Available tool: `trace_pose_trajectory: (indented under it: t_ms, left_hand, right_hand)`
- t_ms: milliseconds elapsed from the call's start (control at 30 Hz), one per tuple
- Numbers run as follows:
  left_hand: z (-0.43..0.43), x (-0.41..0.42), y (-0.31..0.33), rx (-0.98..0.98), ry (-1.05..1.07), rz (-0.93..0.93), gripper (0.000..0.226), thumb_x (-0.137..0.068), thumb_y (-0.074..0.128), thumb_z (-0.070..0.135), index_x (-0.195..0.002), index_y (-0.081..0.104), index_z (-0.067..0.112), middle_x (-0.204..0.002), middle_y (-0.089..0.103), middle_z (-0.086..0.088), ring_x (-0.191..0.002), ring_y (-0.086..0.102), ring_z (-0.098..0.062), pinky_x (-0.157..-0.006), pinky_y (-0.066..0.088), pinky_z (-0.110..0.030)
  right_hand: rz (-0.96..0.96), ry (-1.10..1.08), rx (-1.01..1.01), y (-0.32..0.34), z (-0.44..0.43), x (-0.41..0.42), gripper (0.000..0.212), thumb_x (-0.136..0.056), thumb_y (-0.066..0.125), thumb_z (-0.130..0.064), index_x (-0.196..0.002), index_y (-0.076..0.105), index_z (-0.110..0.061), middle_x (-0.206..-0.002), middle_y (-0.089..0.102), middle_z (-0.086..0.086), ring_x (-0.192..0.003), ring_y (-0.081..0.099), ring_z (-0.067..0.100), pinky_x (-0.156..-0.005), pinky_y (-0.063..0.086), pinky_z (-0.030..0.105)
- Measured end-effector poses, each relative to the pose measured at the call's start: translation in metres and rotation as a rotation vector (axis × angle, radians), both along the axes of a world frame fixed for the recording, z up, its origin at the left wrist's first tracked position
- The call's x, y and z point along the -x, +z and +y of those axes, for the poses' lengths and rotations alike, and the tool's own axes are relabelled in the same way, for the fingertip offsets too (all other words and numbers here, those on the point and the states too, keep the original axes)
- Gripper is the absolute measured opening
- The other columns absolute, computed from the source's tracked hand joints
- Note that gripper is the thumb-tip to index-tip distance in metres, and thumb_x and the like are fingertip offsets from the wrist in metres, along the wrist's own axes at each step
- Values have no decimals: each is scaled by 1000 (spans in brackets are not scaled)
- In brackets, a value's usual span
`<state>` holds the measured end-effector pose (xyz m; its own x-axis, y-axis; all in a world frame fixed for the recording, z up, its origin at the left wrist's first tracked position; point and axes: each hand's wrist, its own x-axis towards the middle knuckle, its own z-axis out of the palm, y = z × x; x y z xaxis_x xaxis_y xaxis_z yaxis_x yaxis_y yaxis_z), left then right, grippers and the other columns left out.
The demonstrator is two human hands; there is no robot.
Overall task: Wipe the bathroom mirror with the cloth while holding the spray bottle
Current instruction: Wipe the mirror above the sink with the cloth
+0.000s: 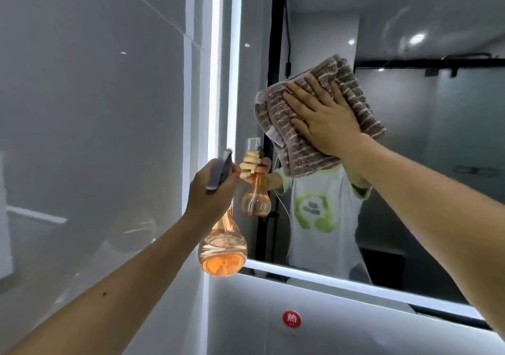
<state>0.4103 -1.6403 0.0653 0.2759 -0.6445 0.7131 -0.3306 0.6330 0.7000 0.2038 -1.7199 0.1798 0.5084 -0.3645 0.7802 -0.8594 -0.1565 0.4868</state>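
The bathroom mirror (437, 163) fills the right half of the view, edged by lit white strips on its left and bottom. My right hand (322, 117) lies flat with fingers spread on a folded brown striped cloth (352, 92), pressing it against the glass in the mirror's upper left part. My left hand (210, 190) is closed around the neck of a clear orange spray bottle (222, 251) with a grey nozzle, held upright just left of the mirror's lower left corner. The glass shows the reflection of the bottle and of a person in a white shirt.
A glossy grey tiled wall (95, 136) runs along the left. Below the mirror is a white panel with a round red sticker (291, 319). A black-framed glass door is reflected in the mirror at the upper right.
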Motion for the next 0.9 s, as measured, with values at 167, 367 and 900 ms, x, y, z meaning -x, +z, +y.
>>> trace_pose_trajectory:
  t_ms: [167, 367, 900]
  left_hand:
    - [-1, -5, -6, -10, 19, 0, 14, -86, 55, 9, -94, 60, -1, -92, 63, -29, -79, 58, -40, -65, 46, -35]
    - [11, -2, -44, -157, -16, 65, 6, -86, 54, 8, -84, 58, 4, -76, 58, -15, -65, 51, -19, -55, 40, -23]
    - [26, 67, 29, -82, -151, 56, 6, -83, 58, 8, -82, 58, 2, -67, 50, -10, -54, 44, -13, -46, 34, -21]
  right_hand:
    - [63, 4, 38, -29, -10, -21, 60, -91, 8, -43, -147, 16, -24, -157, 15, -3, -146, 7, 23, -109, -16, 37]
    - [337, 102, -173, -161, -10, -39, 51, -90, 28, -34, -135, 47, -21, -140, 51, -1, -131, 45, 27, -114, -11, 37]
    - [138, -26, -76, -6, 18, 65, 58, -91, 10, -48, -146, 18, -31, -155, 22, -10, -145, 13, 16, -111, -17, 32]
